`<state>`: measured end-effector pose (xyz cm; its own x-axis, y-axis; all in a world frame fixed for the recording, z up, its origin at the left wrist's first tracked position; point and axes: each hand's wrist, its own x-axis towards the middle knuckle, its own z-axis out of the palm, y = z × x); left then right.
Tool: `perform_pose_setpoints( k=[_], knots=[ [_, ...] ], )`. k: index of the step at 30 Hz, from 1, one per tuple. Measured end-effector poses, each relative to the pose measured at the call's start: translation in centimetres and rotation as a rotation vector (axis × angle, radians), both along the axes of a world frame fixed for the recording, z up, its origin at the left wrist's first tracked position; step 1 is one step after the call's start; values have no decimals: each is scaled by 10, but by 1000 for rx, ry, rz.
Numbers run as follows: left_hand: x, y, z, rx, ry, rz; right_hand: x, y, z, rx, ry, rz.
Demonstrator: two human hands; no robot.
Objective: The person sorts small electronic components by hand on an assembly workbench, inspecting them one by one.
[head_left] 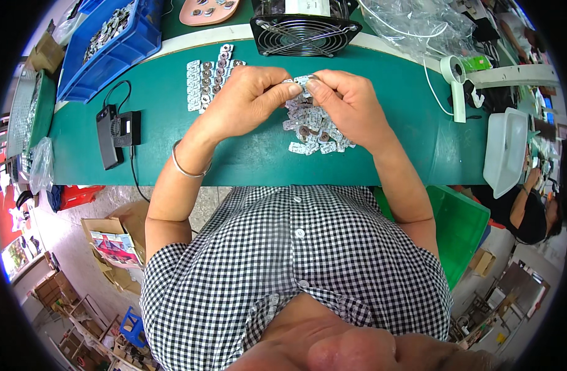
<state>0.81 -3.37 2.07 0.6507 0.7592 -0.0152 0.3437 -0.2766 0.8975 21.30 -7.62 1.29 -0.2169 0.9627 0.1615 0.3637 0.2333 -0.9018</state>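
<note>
Over the middle of the green table, my left hand and my right hand meet and pinch one small pale plate between thumbs and fingers. It looks like a little circuit board; its details are partly covered by my fingertips. Below my hands lies a loose pile of similar pale plates, some bearing round brown discs. Left of it, beyond my left hand, more plates stand in neat rows, many with a brown disc on top. My left wrist partly hides the nearest ones.
A black fan stands at the table's back, beside a pink tray. A blue crate and a black corded device are left. At right are plastic bags, a handheld fan, a white tub and another person.
</note>
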Motion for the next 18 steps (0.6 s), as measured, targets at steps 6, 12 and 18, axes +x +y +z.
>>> perform_pose_setpoints(
  k=[6, 12, 18],
  knots=[
    [3, 0, -8, 99, -97, 33, -1, 1, 5, 40, 53, 1],
    [3, 9, -5, 70, -86, -45, 0, 3, 11, 5, 51, 5],
    [1, 6, -4, 31, -80, -60, 0, 4, 6, -52, 17, 18]
  ],
)
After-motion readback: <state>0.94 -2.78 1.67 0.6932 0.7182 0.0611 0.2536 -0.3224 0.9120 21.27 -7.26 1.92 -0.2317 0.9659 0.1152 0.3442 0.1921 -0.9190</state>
